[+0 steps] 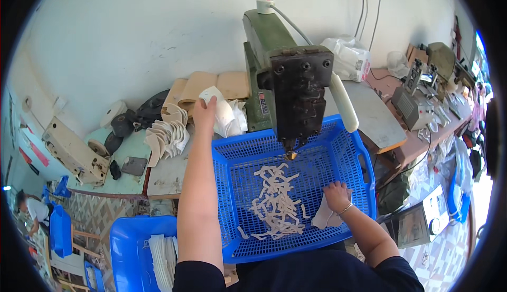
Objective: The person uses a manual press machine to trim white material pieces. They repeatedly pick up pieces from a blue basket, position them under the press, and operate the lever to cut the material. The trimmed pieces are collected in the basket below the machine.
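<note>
My left hand (204, 115) reaches over the table behind the basket, its fingers closed on the edge of a curved cream sheet piece (224, 117) beside the machine. Inside the blue plastic basket (368, 186), at its right, my right hand (337, 196) grips a flat cream cut piece (325, 217), which shows below the palm. Narrow cream offcut strips (275, 207) lie heaped on the basket floor, left of that hand. Above the basket hangs the dark head of a green machine (301, 91), with a brass tip (290, 155) pointing down. Left of my left forearm sit stacked wavy cream pieces (168, 136).
A pale handle (343, 102) sticks out at the machine's right. Brown rolled sheets (232, 83) lie behind my left hand. A blue tub (124, 249) with white strips stands at lower left. Another person (37, 210) bends at far left. A sewing machine (74, 152) lies left.
</note>
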Motion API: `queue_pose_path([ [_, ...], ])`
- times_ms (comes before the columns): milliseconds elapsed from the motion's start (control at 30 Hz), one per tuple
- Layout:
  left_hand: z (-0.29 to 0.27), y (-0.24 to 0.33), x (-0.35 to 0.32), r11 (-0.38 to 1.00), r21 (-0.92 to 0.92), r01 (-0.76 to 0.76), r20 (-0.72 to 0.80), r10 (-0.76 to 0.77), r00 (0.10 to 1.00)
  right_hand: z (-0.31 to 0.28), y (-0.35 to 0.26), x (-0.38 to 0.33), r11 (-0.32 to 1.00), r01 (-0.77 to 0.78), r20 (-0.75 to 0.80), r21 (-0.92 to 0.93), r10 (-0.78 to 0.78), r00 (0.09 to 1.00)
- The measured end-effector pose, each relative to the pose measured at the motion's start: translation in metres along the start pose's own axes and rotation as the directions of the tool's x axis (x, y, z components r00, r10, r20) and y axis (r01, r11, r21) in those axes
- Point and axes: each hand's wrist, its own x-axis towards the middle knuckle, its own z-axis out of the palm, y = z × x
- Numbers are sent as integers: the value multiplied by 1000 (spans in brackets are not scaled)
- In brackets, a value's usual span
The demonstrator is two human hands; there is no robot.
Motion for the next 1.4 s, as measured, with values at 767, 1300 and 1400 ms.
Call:
queue_pose_path([
  [767, 86, -157, -288, 426, -194, 883, 763, -500, 409, -5, -45, 20, 467, 13, -228, 884, 408, 884],
  [1300, 58, -5, -264, 851, -419, 316, 534, -51, 844, -125, -32, 7, -403, -22, -13, 915, -84, 996],
  [1400, 52, 21, -253, 916, -398, 42, 436, 149, 888, -156, -24, 3, -365, 92, -125, 927, -68, 990],
])
